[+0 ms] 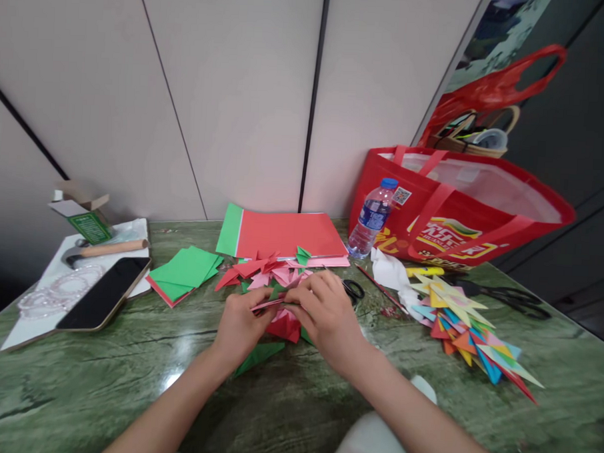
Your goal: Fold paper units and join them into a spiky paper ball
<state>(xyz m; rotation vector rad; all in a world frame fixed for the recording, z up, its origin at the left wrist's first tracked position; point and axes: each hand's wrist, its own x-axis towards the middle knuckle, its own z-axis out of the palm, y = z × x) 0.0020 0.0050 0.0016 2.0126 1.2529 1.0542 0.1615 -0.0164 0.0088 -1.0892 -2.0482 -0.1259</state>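
Note:
Between my two hands is a small piece of folded pink paper (264,306). My left hand (241,323) pinches its left side, fingers closed. My right hand (327,314) has its fingers bent over the right side, hiding part of the paper. Just beyond my hands lies a heap of folded red and pink paper pieces (253,268), with a small green one (303,256) on top. Below my fingers rest a folded red piece (285,326) and a folded green piece (259,357). Black-handled scissors (354,292) lie right of my right hand, partly covered.
Green paper squares (182,273) are stacked at left, near a phone (106,295) and hammer (113,248). Red sheets (291,234) lie at the back. Right stand a water bottle (371,223) and red bag (432,219), with a multicoloured folded-paper piece (470,331) in front.

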